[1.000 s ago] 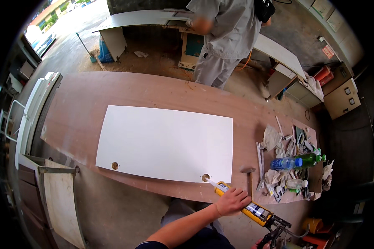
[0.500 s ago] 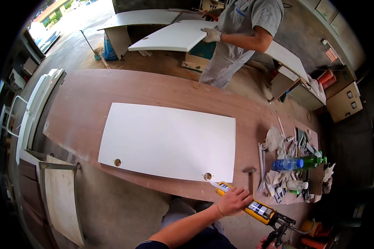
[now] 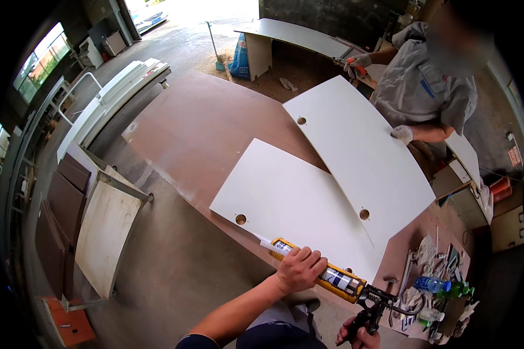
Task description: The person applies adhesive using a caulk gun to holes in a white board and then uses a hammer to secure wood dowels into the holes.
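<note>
My left hand (image 3: 300, 269) is wrapped round the yellow barrel of a caulking gun (image 3: 339, 281). Its black trigger handle is gripped by my right hand (image 3: 358, 334) at the lower edge. The gun's white nozzle (image 3: 265, 241) points up and left, close to the near edge of a white panel (image 3: 268, 180) lying on the table. A round hole (image 3: 241, 219) in that panel sits just beyond the nozzle. The gun partly covers another hole near the panel's right corner. A second white panel (image 3: 355, 154) with two round holes overlaps the first.
A co-worker's gloved hand (image 3: 402, 134) rests on the second panel; the other glove (image 3: 360, 61) holds something orange-red. Hammer, bottles (image 3: 431, 284) and loose tools crowd the right end of the brown table (image 3: 204, 122). A stack of white boards (image 3: 113, 96) stands to the left.
The caulking gun's nozzle has left the right-hand hole and moved left along the panel's near edge. The co-worker's panel has come across onto the table, over mine. My view has turned.
</note>
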`<state>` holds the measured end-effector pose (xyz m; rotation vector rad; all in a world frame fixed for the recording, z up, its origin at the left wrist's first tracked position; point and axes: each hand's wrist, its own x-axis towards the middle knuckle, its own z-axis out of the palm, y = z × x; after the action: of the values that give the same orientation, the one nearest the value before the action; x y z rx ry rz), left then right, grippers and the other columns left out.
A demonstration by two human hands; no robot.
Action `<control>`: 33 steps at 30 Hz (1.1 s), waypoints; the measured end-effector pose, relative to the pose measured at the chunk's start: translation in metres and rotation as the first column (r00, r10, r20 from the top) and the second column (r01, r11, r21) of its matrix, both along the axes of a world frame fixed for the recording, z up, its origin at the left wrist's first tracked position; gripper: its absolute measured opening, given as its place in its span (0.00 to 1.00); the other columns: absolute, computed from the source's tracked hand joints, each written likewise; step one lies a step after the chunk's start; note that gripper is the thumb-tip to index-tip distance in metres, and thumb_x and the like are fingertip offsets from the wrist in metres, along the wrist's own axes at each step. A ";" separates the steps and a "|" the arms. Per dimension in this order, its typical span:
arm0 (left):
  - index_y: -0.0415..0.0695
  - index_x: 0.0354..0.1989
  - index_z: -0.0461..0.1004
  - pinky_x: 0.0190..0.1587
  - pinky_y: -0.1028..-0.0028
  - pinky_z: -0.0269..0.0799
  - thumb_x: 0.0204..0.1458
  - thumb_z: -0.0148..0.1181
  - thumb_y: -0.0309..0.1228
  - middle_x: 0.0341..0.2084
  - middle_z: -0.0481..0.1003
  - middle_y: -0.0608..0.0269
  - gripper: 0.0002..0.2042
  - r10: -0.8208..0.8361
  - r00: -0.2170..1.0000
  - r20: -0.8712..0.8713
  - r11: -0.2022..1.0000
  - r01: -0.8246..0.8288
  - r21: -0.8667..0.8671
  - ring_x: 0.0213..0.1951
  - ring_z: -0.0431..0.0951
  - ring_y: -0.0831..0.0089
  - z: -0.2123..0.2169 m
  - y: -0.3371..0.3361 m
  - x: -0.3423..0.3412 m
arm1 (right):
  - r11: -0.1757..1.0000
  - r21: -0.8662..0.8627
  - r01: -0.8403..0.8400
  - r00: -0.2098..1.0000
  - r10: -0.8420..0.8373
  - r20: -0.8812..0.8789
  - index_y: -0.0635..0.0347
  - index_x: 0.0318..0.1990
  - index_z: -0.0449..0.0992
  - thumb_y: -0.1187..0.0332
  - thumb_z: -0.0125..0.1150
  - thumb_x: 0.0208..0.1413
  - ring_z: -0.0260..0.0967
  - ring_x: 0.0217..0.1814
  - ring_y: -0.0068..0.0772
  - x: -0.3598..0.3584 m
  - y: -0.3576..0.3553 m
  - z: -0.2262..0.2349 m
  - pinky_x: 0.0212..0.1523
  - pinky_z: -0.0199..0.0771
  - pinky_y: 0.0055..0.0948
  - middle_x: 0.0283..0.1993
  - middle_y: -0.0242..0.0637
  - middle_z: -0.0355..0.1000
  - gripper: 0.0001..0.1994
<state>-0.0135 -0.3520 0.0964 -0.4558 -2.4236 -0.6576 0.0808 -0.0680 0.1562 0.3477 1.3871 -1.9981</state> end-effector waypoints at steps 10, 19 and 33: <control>0.46 0.32 0.71 0.30 0.71 0.66 0.29 0.64 0.26 0.27 0.72 0.65 0.16 0.171 0.981 -0.093 0.969 -0.150 0.194 0.27 0.70 0.68 -0.048 -0.065 -0.022 | 0.970 0.179 -0.167 0.981 0.181 -0.066 0.60 0.45 0.67 0.55 0.56 0.61 0.68 0.32 0.33 -0.059 -0.089 0.007 0.31 0.72 0.31 0.31 0.37 0.66 0.17; 0.47 0.32 0.71 0.29 0.71 0.63 0.31 0.60 0.27 0.27 0.69 0.66 0.14 0.202 0.975 -0.091 0.957 -0.177 0.228 0.27 0.68 0.68 -0.048 -0.075 -0.017 | 0.968 0.159 -0.194 0.981 0.196 0.004 0.63 0.43 0.70 0.59 0.59 0.59 0.70 0.34 0.36 -0.065 -0.101 0.021 0.37 0.73 0.35 0.32 0.39 0.69 0.15; 0.42 0.30 0.73 0.31 0.66 0.63 0.29 0.62 0.29 0.28 0.74 0.63 0.14 -0.050 0.985 -0.163 0.996 0.038 -0.075 0.26 0.68 0.65 -0.003 -0.043 -0.040 | 0.875 -0.481 0.057 0.968 0.070 0.241 0.61 0.62 0.61 0.47 0.49 0.63 0.61 0.34 0.30 -0.065 -0.033 0.042 0.35 0.63 0.27 0.37 0.39 0.67 0.30</control>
<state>-0.0534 -0.3955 0.0939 -0.5715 -2.2919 -0.5305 0.0159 -0.1010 0.1985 0.3476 0.6929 -2.1261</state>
